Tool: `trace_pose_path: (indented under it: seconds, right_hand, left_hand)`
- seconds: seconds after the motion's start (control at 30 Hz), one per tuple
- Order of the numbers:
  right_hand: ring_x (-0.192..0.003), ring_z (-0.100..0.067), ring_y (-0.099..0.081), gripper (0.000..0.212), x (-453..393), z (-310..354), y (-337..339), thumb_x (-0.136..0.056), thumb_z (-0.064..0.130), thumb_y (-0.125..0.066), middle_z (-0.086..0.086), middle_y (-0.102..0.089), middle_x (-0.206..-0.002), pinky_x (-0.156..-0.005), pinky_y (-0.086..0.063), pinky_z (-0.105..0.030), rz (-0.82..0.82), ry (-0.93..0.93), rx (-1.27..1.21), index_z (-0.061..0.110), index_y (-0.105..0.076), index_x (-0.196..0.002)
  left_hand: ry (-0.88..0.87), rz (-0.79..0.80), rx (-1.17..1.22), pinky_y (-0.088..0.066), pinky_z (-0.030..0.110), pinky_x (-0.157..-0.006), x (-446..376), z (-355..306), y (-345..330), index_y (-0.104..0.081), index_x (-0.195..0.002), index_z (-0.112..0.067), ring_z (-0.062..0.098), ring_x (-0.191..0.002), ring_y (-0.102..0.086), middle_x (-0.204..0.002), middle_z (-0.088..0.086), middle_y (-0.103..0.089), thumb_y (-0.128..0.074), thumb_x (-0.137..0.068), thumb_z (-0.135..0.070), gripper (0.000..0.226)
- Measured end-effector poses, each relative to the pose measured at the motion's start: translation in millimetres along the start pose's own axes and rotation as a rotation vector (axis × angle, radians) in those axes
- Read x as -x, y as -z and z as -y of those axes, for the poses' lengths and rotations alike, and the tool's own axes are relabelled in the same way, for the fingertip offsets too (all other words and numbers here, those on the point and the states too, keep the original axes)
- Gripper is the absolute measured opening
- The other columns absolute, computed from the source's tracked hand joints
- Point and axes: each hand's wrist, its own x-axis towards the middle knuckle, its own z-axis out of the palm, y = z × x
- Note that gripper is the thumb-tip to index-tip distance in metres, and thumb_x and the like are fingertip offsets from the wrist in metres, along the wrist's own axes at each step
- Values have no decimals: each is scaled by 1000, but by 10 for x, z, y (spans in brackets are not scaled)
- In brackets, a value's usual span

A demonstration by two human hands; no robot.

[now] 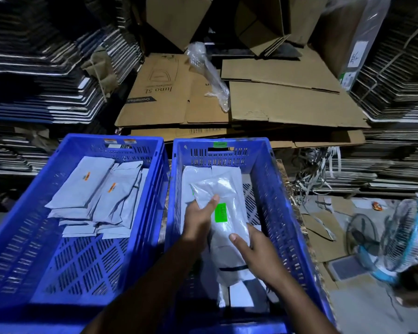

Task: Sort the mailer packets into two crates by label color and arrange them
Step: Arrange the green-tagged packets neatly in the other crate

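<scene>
Both hands, left hand [199, 219] and right hand [256, 249], pinch the packet [223, 213] over the right crate [270, 179]; thumbs on top, fingers beneath (hidden); slick plastic could slip and land crooked.

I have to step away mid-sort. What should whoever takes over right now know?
Left hand: grips the far end of a green-label packet, thumb on top.
Right hand: holds its near end.
The packet is over the right crate, which has a green tag on its rim and white packets inside.
Left crate, orange tags: several orange-label packets lie overlapped at its far end.
Left to do: set this packet down and tidy the right crate's pile. No unsorted packets are in view.
</scene>
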Motion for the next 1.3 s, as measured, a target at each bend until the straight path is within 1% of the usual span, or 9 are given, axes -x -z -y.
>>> trace_pose_path:
  seconds: [0.2, 0.33, 0.47, 0.63, 0.73, 0.9, 1.0, 1.13, 1.3]
  right_hand:
    - [-104, -3, -66, 37, -224, -48, -34, -96, 46, -54, 14, -72, -112, -91, -53, -34, -24, 23, -39, 29, -60, -128]
    - [-107, -20, -66, 43, -386, -232, -109, -97, 51, -49, 0, -70, -112, -92, -52, -42, -60, -94, -16, 19, -55, -126]
    - [-82, -30, -62, 27, -699, -127, -193, -103, 32, -44, -10, -66, -86, -72, -48, -39, -44, -121, 51, 8, -53, -114]
    - [-95, -39, -60, 31, -1266, -23, -499, -105, 28, -41, -24, -65, -100, -65, -32, -35, -77, -138, 130, 0, -51, -113]
    - [-106, -40, -58, 37, -1527, -120, -627, -105, 30, -37, -25, -62, -112, -81, -42, -39, 24, -110, 293, -1, -56, -112]
    - [-117, -39, -54, 44, -1871, -200, -505, -93, 13, -57, -23, -56, -125, -96, -43, -39, 82, 14, 394, 2, -48, -135]
    - [-132, -33, -46, 59, -2043, -166, -509, -91, 7, -58, -19, -51, -140, -108, -35, -31, 217, 90, 439, 6, -40, -148]
    - [-117, -37, -54, 33, -2163, -114, -548, -89, 15, -62, -19, -50, -126, -95, -45, -35, 232, 154, 580, 10, -56, -121]
    - [-153, -29, -3, 65, -2277, -165, -668, -104, 43, -37, -7, 5, -167, -119, -20, -52, 332, 376, 924, 20, -10, -159]
  left_hand:
    - [61, -164, -228, -55, 44, -93, -255, 75, 25, -68, -112, -19, 20, -98, -70, -104, -1, -74, -69, -64, -79, 76]
    - [86, 49, -323, -54, 22, -69, -203, -52, 80, -65, -92, -15, 17, -86, -68, -100, 8, -75, -66, -94, -18, 4]
    - [82, 87, -319, -48, 8, -53, -249, -49, 205, -44, -125, -8, -8, -62, -65, -97, 1, -61, -57, -83, 24, 54]
    - [15, 15, -821, -39, 33, -109, -563, -87, 280, -16, -154, -8, 29, -137, -40, -152, 18, -36, -59, -85, 3, 82]
    - [-49, 48, -1116, -23, 38, -118, -535, -40, 265, -24, -151, 0, 34, -143, -30, -155, 21, -30, -51, -87, -19, 71]
    - [-163, 228, -1367, -33, 43, -114, -389, 264, 326, -39, -143, 1, 38, -140, -34, -151, 21, -36, -40, -97, -14, 49]
    - [-168, 377, -1627, -51, 50, -95, -492, 563, 418, -59, -122, 10, 49, -122, -55, -133, 31, -55, -45, -71, -19, 61]
    - [-214, 408, -1820, -47, 55, -97, -650, 698, 480, -70, -102, 11, 56, -113, -56, -120, 41, -57, -26, -72, -28, 66]
    - [-401, 473, -1863, -47, 42, -96, -602, 624, 494, -77, -95, -6, 41, -98, -69, -98, 20, -73, -43, -67, -28, 49]
